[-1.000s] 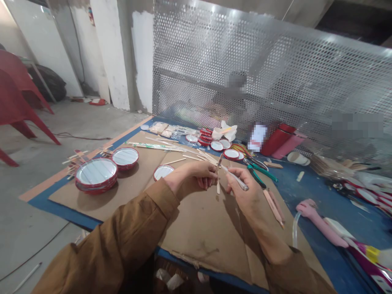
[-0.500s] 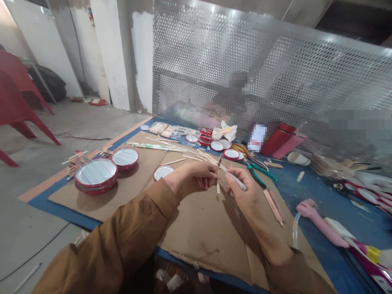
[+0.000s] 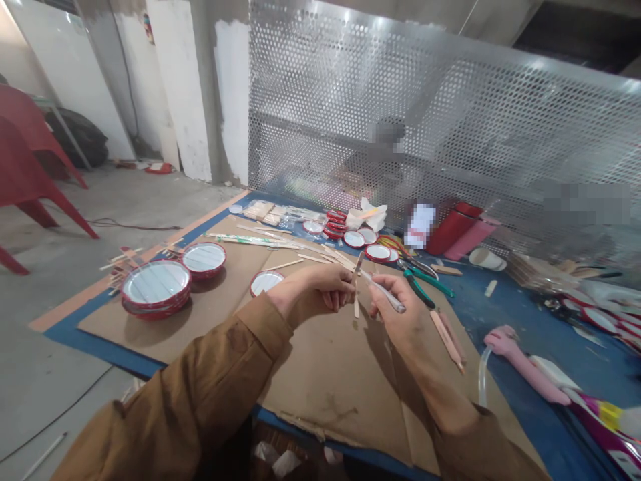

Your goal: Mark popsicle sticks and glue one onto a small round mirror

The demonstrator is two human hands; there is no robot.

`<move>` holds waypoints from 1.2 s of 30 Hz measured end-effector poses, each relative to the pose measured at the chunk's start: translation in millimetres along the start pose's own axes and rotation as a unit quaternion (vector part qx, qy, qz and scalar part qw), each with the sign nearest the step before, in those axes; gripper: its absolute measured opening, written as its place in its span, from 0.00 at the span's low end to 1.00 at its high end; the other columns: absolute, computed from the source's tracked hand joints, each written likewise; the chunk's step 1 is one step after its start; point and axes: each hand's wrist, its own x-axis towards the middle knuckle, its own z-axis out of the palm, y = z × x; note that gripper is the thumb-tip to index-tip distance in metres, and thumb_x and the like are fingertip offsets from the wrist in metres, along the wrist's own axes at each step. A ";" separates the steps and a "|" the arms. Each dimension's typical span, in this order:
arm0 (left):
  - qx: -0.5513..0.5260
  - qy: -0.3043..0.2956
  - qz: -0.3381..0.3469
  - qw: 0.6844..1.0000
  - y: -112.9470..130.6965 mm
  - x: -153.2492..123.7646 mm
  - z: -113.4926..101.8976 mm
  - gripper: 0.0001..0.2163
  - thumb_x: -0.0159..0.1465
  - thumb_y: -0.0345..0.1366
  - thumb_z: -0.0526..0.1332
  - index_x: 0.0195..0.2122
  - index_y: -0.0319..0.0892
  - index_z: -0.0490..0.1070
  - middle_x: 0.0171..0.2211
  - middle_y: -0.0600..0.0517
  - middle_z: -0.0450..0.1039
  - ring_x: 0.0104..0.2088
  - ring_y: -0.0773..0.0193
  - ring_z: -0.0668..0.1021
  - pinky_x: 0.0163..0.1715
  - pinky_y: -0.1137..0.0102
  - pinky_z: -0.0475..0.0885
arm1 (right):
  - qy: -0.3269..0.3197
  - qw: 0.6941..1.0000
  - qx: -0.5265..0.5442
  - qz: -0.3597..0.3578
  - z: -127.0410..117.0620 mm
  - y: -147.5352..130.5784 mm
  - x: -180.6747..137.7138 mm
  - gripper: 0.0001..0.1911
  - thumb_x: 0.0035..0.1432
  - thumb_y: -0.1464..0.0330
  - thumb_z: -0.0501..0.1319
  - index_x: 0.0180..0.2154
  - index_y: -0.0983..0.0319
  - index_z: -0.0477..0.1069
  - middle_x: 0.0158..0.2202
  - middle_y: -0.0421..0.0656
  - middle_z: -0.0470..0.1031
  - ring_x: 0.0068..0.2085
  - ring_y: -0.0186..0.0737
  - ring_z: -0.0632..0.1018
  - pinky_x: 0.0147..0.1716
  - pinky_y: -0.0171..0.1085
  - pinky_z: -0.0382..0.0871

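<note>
Over the cardboard sheet (image 3: 325, 394), head view: left hand (image 3: 328, 280) has its fingers pinched on a thin wooden stick (image 3: 356, 307), held near upright, lower end poking out below the fingertips. Upper part between the hands looks darker; can't tell if that's stick or blade. Right hand (image 3: 404, 314) has fingers wrapped around a white-handled tool (image 3: 389, 297), its front end right at the stick; too small to tell if touching. Just left of the left fingers, partly behind the wrist, a red-rimmed disc (image 3: 265, 280) lies on the cardboard. Farther left, well apart, a larger red-rimmed stack (image 3: 156, 287) with a smaller red-rimmed piece (image 3: 203, 258) just beside it. Beyond the left fingers, loose sticks (image 3: 313, 258) fan out; past those, more red-rimmed discs and crumpled white paper (image 3: 368, 215). Right of and beyond the right fingers, green-handled pliers (image 3: 413, 287); to their right and nearer the camera, pink pen-like tools (image 3: 447, 337). Farther right, a pink tool (image 3: 531, 371) with clear tubing on the blue tabletop (image 3: 531, 314). Beyond the right fingers, a red bottle (image 3: 451, 230) leans near the perforated metal panel (image 3: 320, 87). Brown sleeves on both arms.
</note>
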 end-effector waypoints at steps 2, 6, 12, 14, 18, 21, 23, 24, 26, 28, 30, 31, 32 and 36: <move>-0.005 -0.001 -0.003 1.000 0.4 -0.1 0.2 0.07 0.67 0.36 0.54 0.33 0.39 0.65 0.20 0.55 0.71 0.20 0.68 0.76 0.21 0.76 0.72 | -0.011 1.000 0.004 0.007 -0.5 -5.6 -0.5 0.17 0.58 0.53 0.59 0.39 0.60 0.72 0.22 0.38 0.73 0.20 0.37 0.71 0.22 0.36 0.63; -0.004 0.002 -0.011 1.000 3.5 -1.3 1.2 0.07 0.68 0.35 0.54 0.33 0.39 0.65 0.20 0.55 0.70 0.20 0.68 0.76 0.20 0.76 0.72 | -0.012 1.000 -0.003 0.016 -2.0 -14.3 -1.6 0.16 0.57 0.54 0.60 0.39 0.59 0.72 0.22 0.38 0.73 0.20 0.38 0.70 0.21 0.37 0.63; 0.000 0.003 -0.014 1.000 5.8 -3.0 0.8 0.07 0.68 0.33 0.53 0.33 0.39 0.65 0.22 0.54 0.71 0.20 0.67 0.77 0.21 0.75 0.72 | -0.010 1.000 -0.003 0.016 -1.5 -13.2 -1.4 0.16 0.56 0.54 0.60 0.38 0.59 0.72 0.22 0.39 0.73 0.20 0.38 0.71 0.21 0.36 0.63; 0.002 0.001 -0.011 1.000 4.9 -2.7 0.3 0.07 0.67 0.34 0.54 0.33 0.39 0.65 0.22 0.54 0.71 0.20 0.67 0.77 0.21 0.75 0.73 | -0.007 1.000 0.003 0.013 -1.0 -11.9 -1.1 0.16 0.56 0.54 0.60 0.38 0.59 0.72 0.22 0.39 0.73 0.20 0.38 0.71 0.21 0.36 0.63; 0.003 -0.002 -0.007 1.000 3.3 -1.9 0.0 0.06 0.67 0.34 0.53 0.34 0.39 0.65 0.20 0.55 0.70 0.21 0.68 0.77 0.22 0.75 0.73 | -0.018 1.000 0.004 0.008 -1.2 -11.5 -0.7 0.16 0.56 0.54 0.59 0.38 0.59 0.72 0.22 0.38 0.73 0.20 0.38 0.71 0.21 0.37 0.64; -0.002 0.002 -0.010 1.000 4.0 -2.4 0.5 0.07 0.68 0.34 0.53 0.33 0.39 0.65 0.21 0.55 0.71 0.20 0.68 0.76 0.21 0.75 0.73 | -0.017 1.000 -0.002 0.009 -1.9 -12.9 -1.0 0.16 0.57 0.54 0.59 0.38 0.59 0.72 0.22 0.38 0.73 0.20 0.38 0.71 0.21 0.37 0.64; -0.003 0.004 -0.012 1.000 5.1 -3.1 0.8 0.07 0.67 0.33 0.54 0.32 0.39 0.65 0.22 0.55 0.71 0.20 0.67 0.76 0.20 0.75 0.72 | -0.009 1.000 0.001 0.011 -2.4 -14.0 -1.5 0.16 0.57 0.54 0.59 0.38 0.60 0.72 0.22 0.39 0.74 0.20 0.38 0.72 0.22 0.37 0.64; -0.004 0.006 -0.012 1.000 5.6 -3.4 0.9 0.07 0.67 0.33 0.54 0.32 0.39 0.65 0.22 0.55 0.71 0.20 0.67 0.76 0.19 0.75 0.72 | -0.008 1.000 0.002 0.013 -2.5 -14.6 -1.8 0.16 0.57 0.54 0.59 0.39 0.60 0.72 0.22 0.39 0.74 0.20 0.38 0.72 0.22 0.36 0.64; -0.004 0.004 -0.014 1.000 6.0 -3.3 0.8 0.07 0.67 0.33 0.54 0.32 0.39 0.65 0.21 0.55 0.70 0.20 0.67 0.76 0.19 0.75 0.72 | -0.013 1.000 -0.003 0.018 -2.6 -15.6 -2.2 0.16 0.57 0.54 0.59 0.39 0.59 0.72 0.22 0.39 0.73 0.20 0.38 0.71 0.21 0.36 0.63; -0.007 -0.001 -0.015 1.000 5.4 -2.4 0.6 0.07 0.68 0.33 0.53 0.32 0.39 0.65 0.21 0.55 0.71 0.20 0.68 0.77 0.20 0.75 0.72 | -0.015 1.000 -0.002 0.021 -2.4 -15.7 -2.3 0.16 0.57 0.54 0.59 0.39 0.59 0.72 0.22 0.38 0.73 0.19 0.37 0.70 0.20 0.36 0.62; -0.007 -0.004 -0.012 1.000 3.9 -1.0 0.4 0.07 0.68 0.33 0.53 0.33 0.39 0.65 0.21 0.55 0.71 0.20 0.68 0.77 0.20 0.75 0.72 | -0.012 1.000 0.008 0.022 -1.8 -14.4 -2.1 0.17 0.57 0.54 0.59 0.39 0.59 0.71 0.22 0.38 0.73 0.19 0.37 0.70 0.20 0.36 0.62; -0.007 -0.004 -0.009 1.000 3.0 -0.3 0.3 0.07 0.68 0.34 0.53 0.33 0.39 0.65 0.21 0.55 0.71 0.20 0.68 0.77 0.21 0.76 0.72 | -0.010 1.000 0.012 0.022 -1.4 -13.3 -1.9 0.17 0.57 0.54 0.60 0.40 0.59 0.71 0.22 0.39 0.73 0.19 0.37 0.70 0.21 0.36 0.62; -0.007 -0.004 -0.006 1.000 2.3 0.3 0.3 0.07 0.68 0.34 0.53 0.33 0.39 0.65 0.21 0.55 0.71 0.20 0.68 0.77 0.21 0.76 0.72 | -0.007 1.000 0.017 0.022 -1.0 -12.1 -1.7 0.17 0.57 0.54 0.60 0.40 0.59 0.71 0.22 0.39 0.73 0.19 0.37 0.70 0.21 0.36 0.63; -0.011 -0.003 -0.004 1.000 0.7 1.0 0.5 0.06 0.67 0.33 0.53 0.34 0.39 0.65 0.20 0.55 0.70 0.20 0.68 0.77 0.21 0.76 0.72 | -0.009 0.999 0.024 0.020 0.0 -9.7 -1.4 0.18 0.57 0.53 0.60 0.40 0.60 0.71 0.23 0.39 0.74 0.19 0.37 0.71 0.21 0.36 0.63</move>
